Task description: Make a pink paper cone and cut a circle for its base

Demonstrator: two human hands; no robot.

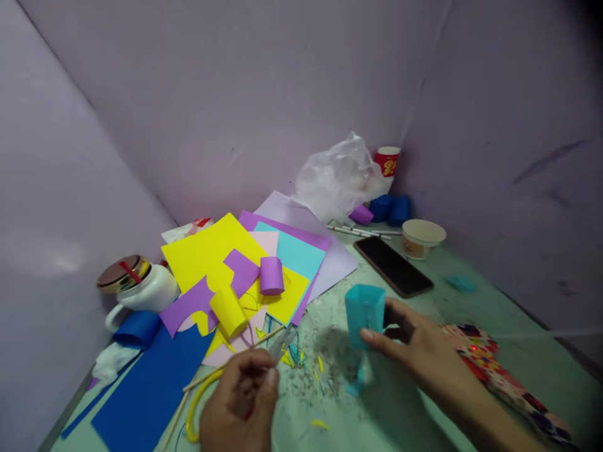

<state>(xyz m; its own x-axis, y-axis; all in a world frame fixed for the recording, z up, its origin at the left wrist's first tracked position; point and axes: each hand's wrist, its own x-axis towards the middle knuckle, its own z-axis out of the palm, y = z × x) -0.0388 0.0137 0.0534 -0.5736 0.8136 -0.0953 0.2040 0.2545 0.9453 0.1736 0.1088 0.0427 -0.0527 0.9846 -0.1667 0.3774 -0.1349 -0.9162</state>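
My right hand (409, 345) grips a small angular light-blue paper cup (365, 314), thumb in front and fingers behind, above the table. The cup is upright with its open side on top. My left hand (242, 398) is curled at the lower middle, thumb and forefinger close together. Scissors lie partly behind it: their yellow handle (192, 411) shows at the hand's left, and the blades (284, 341) by its fingertips. Whether the fingers hold the scissors or something smaller is hidden. Thin wooden sticks (195, 383) and yellow and blue paper scraps (294, 356) lie nearby.
Coloured sheets (292, 251) spread across the back left, bearing a purple paper tube (272, 276) and a yellow one (229, 312). A white mug (151, 287) stands at left. Rightward are a phone (393, 265), a paper bowl (423, 240) and patterned cloth (490, 358). Walls enclose the table.
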